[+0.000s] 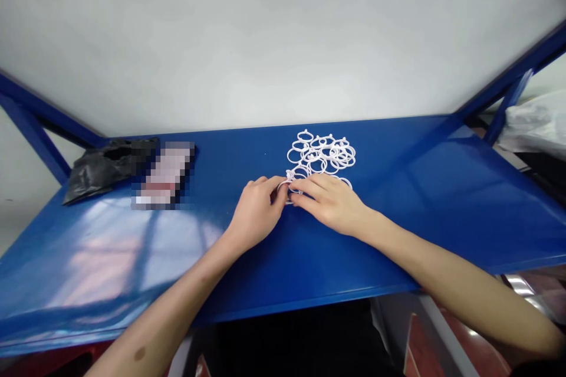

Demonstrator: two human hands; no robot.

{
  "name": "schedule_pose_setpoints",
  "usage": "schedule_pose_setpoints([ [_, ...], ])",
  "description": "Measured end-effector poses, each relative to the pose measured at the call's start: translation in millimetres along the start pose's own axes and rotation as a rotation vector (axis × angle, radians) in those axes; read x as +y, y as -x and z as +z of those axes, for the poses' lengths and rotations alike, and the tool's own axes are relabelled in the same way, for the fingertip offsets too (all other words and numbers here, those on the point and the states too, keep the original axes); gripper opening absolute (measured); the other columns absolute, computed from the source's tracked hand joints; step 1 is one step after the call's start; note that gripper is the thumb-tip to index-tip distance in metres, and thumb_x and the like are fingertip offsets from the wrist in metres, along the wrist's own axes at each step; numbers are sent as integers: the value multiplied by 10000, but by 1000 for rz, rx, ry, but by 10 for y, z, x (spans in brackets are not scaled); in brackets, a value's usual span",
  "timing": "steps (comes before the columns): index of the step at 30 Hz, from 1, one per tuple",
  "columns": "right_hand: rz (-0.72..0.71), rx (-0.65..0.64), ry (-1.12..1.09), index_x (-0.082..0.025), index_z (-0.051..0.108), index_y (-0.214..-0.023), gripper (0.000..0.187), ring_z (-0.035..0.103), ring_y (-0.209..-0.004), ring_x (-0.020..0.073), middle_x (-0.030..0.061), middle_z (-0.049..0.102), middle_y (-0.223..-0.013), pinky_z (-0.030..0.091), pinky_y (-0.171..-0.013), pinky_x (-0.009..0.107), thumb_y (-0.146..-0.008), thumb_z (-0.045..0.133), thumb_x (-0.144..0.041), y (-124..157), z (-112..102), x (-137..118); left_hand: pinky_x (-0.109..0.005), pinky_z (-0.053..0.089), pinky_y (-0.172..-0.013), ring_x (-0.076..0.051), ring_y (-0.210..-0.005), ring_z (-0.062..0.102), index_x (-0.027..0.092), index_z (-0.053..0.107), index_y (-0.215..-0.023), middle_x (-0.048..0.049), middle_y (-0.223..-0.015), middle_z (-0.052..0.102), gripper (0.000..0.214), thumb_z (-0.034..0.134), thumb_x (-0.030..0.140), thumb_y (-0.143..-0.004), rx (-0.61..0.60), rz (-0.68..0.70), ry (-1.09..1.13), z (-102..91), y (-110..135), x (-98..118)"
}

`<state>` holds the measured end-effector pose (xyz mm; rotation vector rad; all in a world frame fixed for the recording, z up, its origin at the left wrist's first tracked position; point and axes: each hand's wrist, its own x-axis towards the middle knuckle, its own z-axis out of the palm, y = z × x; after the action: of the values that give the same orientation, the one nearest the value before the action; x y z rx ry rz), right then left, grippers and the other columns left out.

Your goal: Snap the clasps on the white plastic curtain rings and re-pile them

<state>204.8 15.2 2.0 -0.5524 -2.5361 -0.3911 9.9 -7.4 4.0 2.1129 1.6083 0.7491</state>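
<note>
Several thin white rings (pixel 317 164), with small knobs on them, lie overlapping in a cluster on the blue table (pixel 247 282). At the near left end of this cluster, my left hand (pixel 259 209) pinches a white ring between thumb and fingers. From the right, my right hand (pixel 329 203) reaches in with its fingertips at the same rings, close to the left fingertips. It covers part of the cluster, and one ring shows just beyond its knuckles. How the rings join at the fingertips is too small to make out.
A crumpled black plastic bag (pixel 106 167) lies at the back left. Beside it is a blurred-out flat oblong object (pixel 163 176). Blue frame bars rise at both sides, and a pale wall (pixel 274 41) stands behind. A whitish plastic bag (pixel 537 123) sits beyond the right edge.
</note>
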Motion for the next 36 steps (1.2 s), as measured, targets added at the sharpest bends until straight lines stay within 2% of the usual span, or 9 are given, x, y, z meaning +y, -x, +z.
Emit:
schedule_pose_setpoints([
  [6,187,-70,-221,-189,678,-1091,279,644,-880,153,42,728,-1040,537,-746,294,-1066,401,-222,27,-47,20,-258,399,-644,-124,-677,529,202,654,-863,20,-773,639,305,514,453,-966,-139,-151,476,-93,-29,-29],
  [8,145,-55,-226,-190,669,-1136,272,643,-880,161,50,729,-1044,544,-720,291,-1058,409,-199,33,-69,31,-252,411,-635,-111,-654,510,193,635,-828,20,-751,614,312,564,475,-942,-182,-182,623,-143,-43,-58],
  [11,44,36,-221,-143,650,-1181,265,631,-920,182,87,724,-1058,564,-756,303,-1023,440,-116,33,-77,41,-270,462,-673,-117,-680,557,181,607,-793,-5,-767,630,322,597,471,-933,-239,-191,860,-204,-58,-96],
  [14,47,102,-251,-112,663,-1127,189,620,-945,206,110,715,-1032,581,-799,341,-985,544,-149,42,-70,55,-296,504,-676,-138,-699,601,173,614,-803,-29,-770,646,314,632,466,-914,-245,-240,1046,-225,-62,-113],
  [17,44,101,-229,-154,685,-1101,180,622,-963,211,94,723,-1033,584,-772,347,-984,548,-153,68,-84,76,-296,505,-635,-148,-667,613,162,642,-819,-47,-738,662,331,656,484,-893,-228,-305,1079,-205,-62,-122],
  [20,20,95,-168,-193,692,-1140,257,633,-997,212,70,736,-1128,577,-759,349,-987,512,-93,84,-116,87,-261,437,-551,-124,-576,554,158,655,-794,-32,-646,635,361,671,511,-874,-216,-356,999,-172,-58,-138],
  [25,-38,115,-69,-172,716,-1063,199,646,-950,206,31,764,-1086,545,-732,341,-979,552,-96,53,-124,69,-247,345,-512,-102,-549,463,158,658,-719,-8,-600,564,391,680,522,-859,-245,-364,1002,-159,-45,-137],
  [30,-48,93,3,-197,733,-991,214,642,-885,180,-6,770,-1059,505,-703,322,-994,536,-115,35,-88,39,-253,373,-546,-94,-559,479,159,661,-702,-4,-642,577,388,715,519,-836,-313,-353,1114,-137,-39,-119],
  [36,-9,12,-79,-196,715,-1102,258,666,-924,196,34,757,-1103,522,-723,346,-992,507,-88,53,-58,23,-259,417,-560,-93,-559,501,156,684,-744,-8,-676,599,351,727,494,-827,-291,-351,1131,-71,-39,-108],
])
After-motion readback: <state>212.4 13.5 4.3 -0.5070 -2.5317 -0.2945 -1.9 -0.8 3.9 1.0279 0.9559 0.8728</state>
